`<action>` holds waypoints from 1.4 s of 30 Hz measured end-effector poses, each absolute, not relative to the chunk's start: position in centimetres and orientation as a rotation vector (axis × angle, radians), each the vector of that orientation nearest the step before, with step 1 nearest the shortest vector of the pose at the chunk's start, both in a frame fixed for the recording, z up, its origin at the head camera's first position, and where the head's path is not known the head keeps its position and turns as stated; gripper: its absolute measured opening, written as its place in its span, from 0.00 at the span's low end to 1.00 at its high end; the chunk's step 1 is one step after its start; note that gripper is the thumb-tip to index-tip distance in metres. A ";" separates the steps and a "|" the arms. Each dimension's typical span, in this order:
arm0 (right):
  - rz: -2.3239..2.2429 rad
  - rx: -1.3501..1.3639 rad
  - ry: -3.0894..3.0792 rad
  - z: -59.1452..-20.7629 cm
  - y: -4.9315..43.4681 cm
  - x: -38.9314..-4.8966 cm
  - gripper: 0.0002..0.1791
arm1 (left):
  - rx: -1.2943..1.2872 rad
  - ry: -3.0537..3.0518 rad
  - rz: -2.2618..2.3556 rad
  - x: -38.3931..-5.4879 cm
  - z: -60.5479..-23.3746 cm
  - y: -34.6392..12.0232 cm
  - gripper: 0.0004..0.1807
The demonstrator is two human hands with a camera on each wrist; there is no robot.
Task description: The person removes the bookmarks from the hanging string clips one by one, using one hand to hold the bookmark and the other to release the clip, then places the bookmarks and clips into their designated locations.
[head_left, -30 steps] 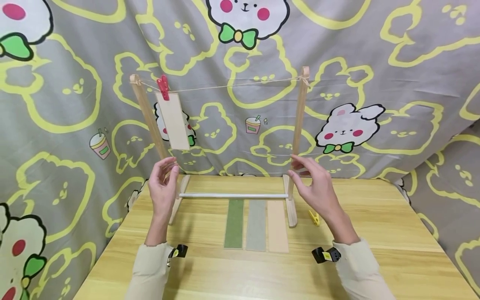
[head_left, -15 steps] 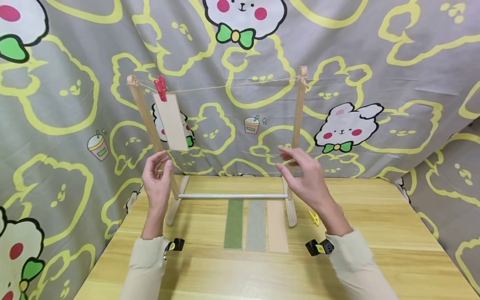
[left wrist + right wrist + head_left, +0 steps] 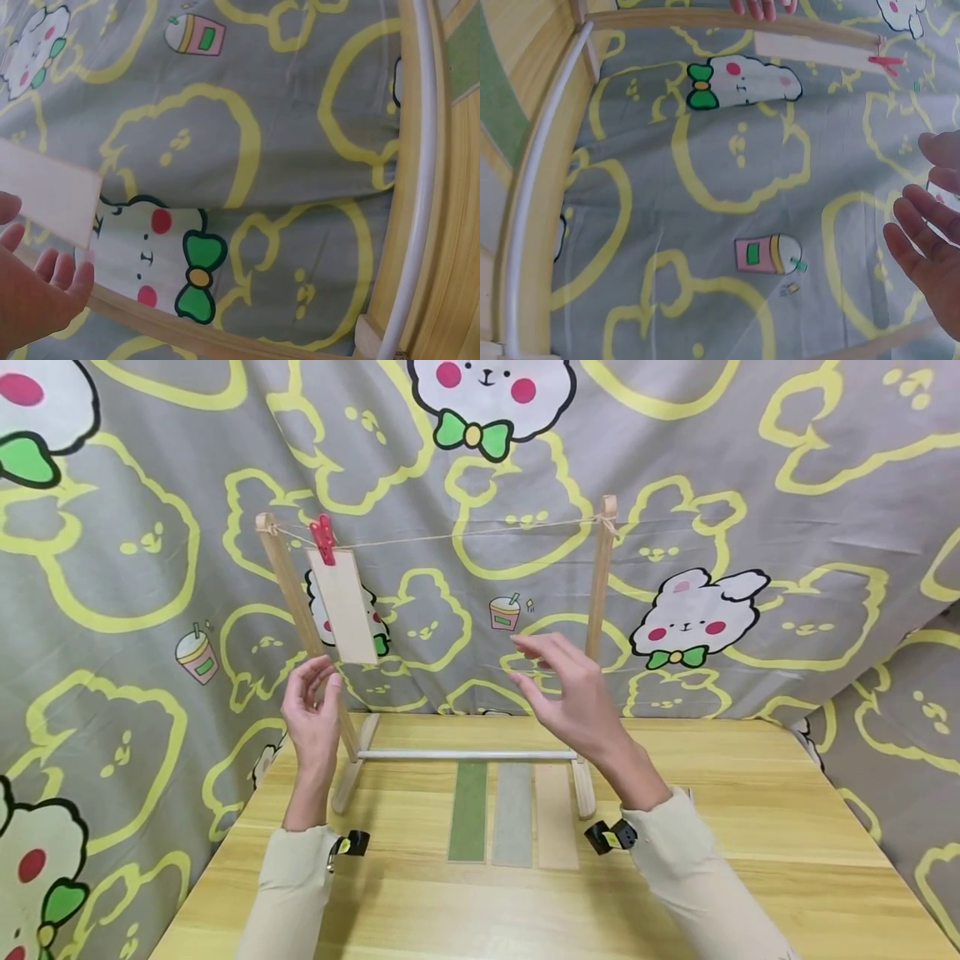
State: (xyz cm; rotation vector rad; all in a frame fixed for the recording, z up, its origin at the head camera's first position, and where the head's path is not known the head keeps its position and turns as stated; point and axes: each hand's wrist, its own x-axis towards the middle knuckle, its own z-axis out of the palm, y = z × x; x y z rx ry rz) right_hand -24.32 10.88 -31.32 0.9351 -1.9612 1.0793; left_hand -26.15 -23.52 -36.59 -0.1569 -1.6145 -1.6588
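A red clothespin (image 3: 323, 539) clips a cream rectangular card (image 3: 345, 610) to the string (image 3: 450, 537) of a wooden stand, close to its left post (image 3: 288, 581). My left hand (image 3: 311, 718) is raised in front of this post, below the card, its fingers loosely bent around nothing. In the left wrist view, the fingertips overlap the card's lower corner. My right hand (image 3: 573, 697) hovers left of the right post (image 3: 600, 581), thumb and fingers apart, holding nothing. Below, green (image 3: 468, 814), grey (image 3: 513, 818) and peach (image 3: 557, 818) cards lie side by side on the table (image 3: 420, 910).
A white rod (image 3: 465, 754) joins the stand's two feet just behind the flat cards. Behind the stand hangs a patterned grey curtain (image 3: 420, 685). Both sleeves reach in over the table, each with a small black camera (image 3: 358, 842) at the cuff.
My right hand has moved left and slightly up, away from the right post, and its forearm now covers the yellow clothespin on the table. The left hand has shifted slightly left and up.
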 end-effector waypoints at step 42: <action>0.992 1.093 -1.941 -26.2 4.1 -26.7 0.20 | -0.280 -1.595 -1.805 -27.6 -36.0 -24.5 0.19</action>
